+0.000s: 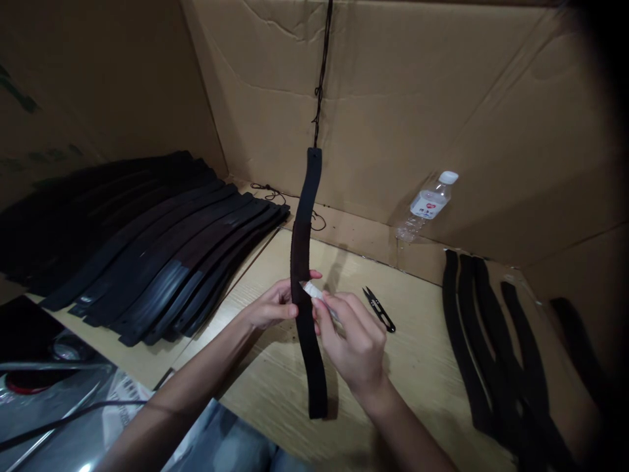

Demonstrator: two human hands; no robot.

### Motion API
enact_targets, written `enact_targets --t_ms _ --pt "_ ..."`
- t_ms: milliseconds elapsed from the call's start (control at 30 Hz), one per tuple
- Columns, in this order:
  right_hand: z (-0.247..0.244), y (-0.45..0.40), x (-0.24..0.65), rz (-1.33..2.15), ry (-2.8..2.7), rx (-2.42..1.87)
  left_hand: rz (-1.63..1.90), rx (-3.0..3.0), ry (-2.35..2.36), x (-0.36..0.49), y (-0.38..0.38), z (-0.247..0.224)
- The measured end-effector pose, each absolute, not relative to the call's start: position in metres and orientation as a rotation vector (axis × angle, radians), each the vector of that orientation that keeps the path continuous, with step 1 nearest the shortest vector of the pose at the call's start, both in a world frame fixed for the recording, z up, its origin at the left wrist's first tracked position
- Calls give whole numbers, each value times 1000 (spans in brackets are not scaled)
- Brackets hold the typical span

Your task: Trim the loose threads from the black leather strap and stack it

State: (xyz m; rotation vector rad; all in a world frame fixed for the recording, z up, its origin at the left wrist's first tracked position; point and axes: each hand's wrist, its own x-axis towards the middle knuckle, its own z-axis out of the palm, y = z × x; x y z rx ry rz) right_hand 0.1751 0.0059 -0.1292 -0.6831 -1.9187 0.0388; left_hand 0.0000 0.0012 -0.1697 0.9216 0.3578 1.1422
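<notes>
A long, dark curved strip (305, 249) hangs from a knotted dark cord (318, 98), its lower end over the wooden table (275, 367). My left hand (275, 305) pinches the strip near its middle, thumb in front and fingertips behind. My right hand (351, 331) is closed around a small white tube-like tool (313, 290), whose tip meets the strip's face just right of my left thumb. The strip's middle section looks brownish and rougher than its smooth black upper end.
Many dark strips (162, 255) lie piled at left. More black strips (491, 334) lie at right. Black thread snips (378, 309) rest right of my right hand. A clear bottle (427, 204) with a white cap leans by the cardboard wall (393, 85).
</notes>
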Motion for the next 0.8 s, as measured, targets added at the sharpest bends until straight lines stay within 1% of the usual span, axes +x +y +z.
enact_targets --t_ms 233,433,800 --pt "-126 11 184 114 -1967 -667 1106 971 380 -5 0 -168" --pt "-120 6 188 95 -1935 -711 1091 992 424 -9 2 -170" --pt "-114 5 186 109 -2039 -782 1102 1066 448 -12 3 -168"
